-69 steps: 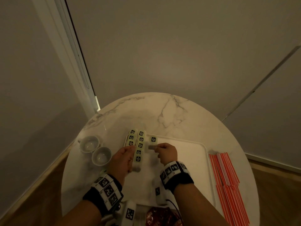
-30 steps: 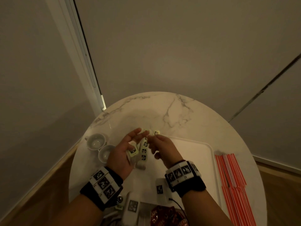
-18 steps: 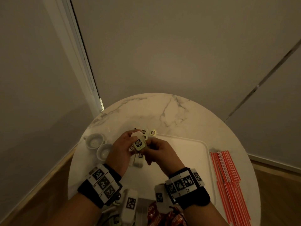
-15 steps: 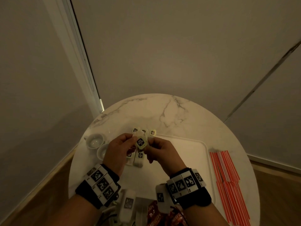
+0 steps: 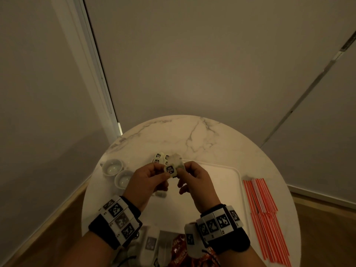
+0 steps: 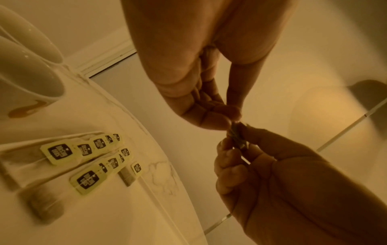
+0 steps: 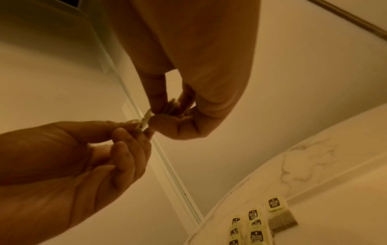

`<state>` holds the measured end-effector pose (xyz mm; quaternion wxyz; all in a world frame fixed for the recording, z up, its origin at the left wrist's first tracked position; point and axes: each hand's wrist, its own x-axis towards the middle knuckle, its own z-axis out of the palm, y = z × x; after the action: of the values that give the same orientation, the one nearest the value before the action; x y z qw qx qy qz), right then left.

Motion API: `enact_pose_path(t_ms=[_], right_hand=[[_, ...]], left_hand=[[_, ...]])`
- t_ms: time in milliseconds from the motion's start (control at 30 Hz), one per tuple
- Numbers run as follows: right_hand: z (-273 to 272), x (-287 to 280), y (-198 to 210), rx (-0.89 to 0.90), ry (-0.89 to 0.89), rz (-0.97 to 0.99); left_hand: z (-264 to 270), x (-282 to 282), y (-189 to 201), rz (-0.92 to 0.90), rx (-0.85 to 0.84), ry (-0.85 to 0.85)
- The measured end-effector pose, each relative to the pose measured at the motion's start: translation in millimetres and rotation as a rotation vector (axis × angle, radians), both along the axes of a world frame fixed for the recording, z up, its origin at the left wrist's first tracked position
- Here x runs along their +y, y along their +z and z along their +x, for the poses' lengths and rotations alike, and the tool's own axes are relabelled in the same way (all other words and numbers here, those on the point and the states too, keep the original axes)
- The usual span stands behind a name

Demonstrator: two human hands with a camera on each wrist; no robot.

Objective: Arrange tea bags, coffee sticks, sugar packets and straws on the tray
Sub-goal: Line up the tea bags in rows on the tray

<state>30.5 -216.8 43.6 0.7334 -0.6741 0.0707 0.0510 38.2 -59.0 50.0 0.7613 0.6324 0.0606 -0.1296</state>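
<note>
Both hands hold one tea bag [image 5: 175,161] with a yellow-and-black tag above the far left corner of the white tray [image 5: 221,177]. My left hand [image 5: 164,173] pinches it by the tag side, and my right hand [image 5: 183,171] pinches the other side. The left wrist view shows the tea bag [image 6: 236,134] squeezed between both hands' fingertips. Two rows of tea bags [image 6: 92,159] lie on the tray's left end, also seen as tea bags [image 7: 254,222] in the right wrist view. Red-and-white straws [image 5: 264,209] lie on the table right of the tray.
Two white cups [image 5: 117,173] stand on the round marble table [image 5: 192,135] left of the tray. Red packets [image 5: 178,249] and white packets [image 5: 150,245] lie at the near edge under my wrists. Walls close in behind the table.
My hands were down at the rows of tea bags on the tray. They have since risen with one tea bag, and now both pinch it in the air.
</note>
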Motion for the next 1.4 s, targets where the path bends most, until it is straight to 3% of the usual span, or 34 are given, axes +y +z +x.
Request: enact_pose_path(t_ms=[233,467,567,700,800,1000,1200,1400], right_hand=[[-14.0,-13.9,10.4,0.136,0.03,0.165],[-31.8,-6.4,15.8,0.038,0.344,-0.141],[-33.6,-8.7,15.7,0.015,0.361,-0.254],[-38.5,-16.8,19.0,-0.001,0.383,-0.267],[-45.4,-21.1,23.3,-0.146,0.353,-0.217],[-58.2,-25.6,42.4,-0.374,0.206,-0.088],[-56.2,-29.7,58.2,-0.213,0.084,0.285],[-57.8,-22.3,75.1,-0.147,0.184,0.53]], left_hand=[[-14.0,4.1,15.7,-0.136,0.011,-0.041],[-30.3,-3.0,44.1,-0.12,-0.043,-0.179],[-35.8,-6.2,58.7,-0.082,-0.123,-0.152],[-38.0,2.0,64.6,0.117,-0.208,-0.11],[-38.8,7.7,64.1,0.248,-0.221,-0.074],[-43.3,6.9,57.8,0.18,-0.117,0.07],[-57.3,-1.8,62.7,0.17,-0.205,-0.127],[-57.5,-7.7,51.5,0.298,-0.249,-0.22]])
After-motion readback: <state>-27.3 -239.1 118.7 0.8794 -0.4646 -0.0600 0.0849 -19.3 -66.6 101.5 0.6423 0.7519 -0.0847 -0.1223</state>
